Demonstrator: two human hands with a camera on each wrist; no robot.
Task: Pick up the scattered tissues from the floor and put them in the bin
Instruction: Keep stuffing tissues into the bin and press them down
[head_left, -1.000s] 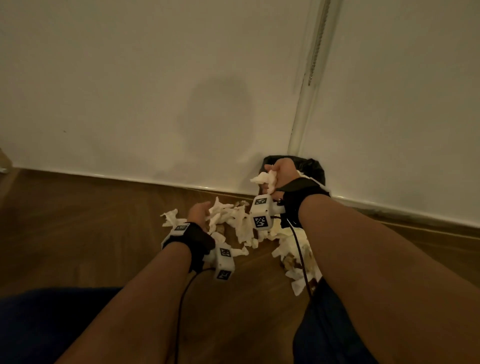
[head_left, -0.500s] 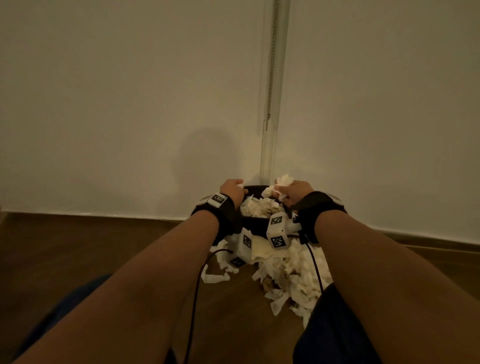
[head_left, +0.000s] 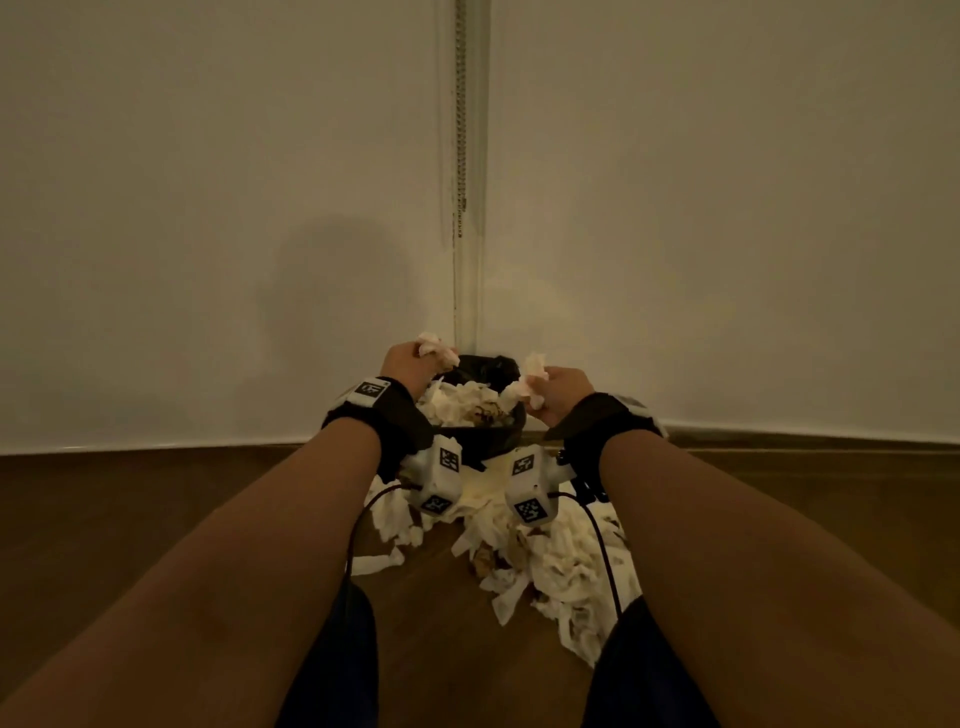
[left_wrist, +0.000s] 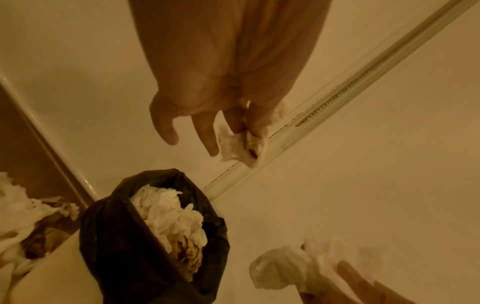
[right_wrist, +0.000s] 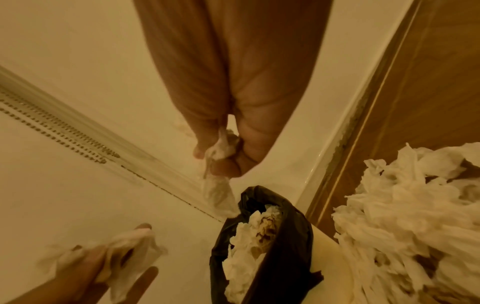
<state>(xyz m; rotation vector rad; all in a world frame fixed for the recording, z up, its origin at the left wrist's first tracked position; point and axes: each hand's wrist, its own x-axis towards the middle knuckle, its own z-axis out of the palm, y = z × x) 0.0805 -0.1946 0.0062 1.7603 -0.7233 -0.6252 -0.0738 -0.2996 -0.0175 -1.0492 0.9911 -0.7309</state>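
Observation:
A small bin (head_left: 475, 451) lined with a black bag (left_wrist: 124, 236) stands against the wall, filled with crumpled white tissues (head_left: 462, 402). My left hand (head_left: 410, 364) hovers above the bin's left rim and pinches a tissue (left_wrist: 240, 144) between thumb and forefinger, its other fingers loose. My right hand (head_left: 558, 392) is over the bin's right rim, gripping a crumpled tissue (right_wrist: 218, 185) that hangs above the bag's edge. A heap of scattered tissues (head_left: 561, 556) lies on the wooden floor in front of the bin.
A white wall rises right behind the bin, with a vertical rail and bead chain (head_left: 461, 156) above it. A white skirting (head_left: 779, 431) meets the brown wooden floor (head_left: 156, 509). My dark-clothed knees (head_left: 332, 670) flank the tissue heap.
Both hands rose from the floor heap to above the bin, each carrying a tissue. The left hand, low among the tissues a second ago, now holds its piece over the left rim.

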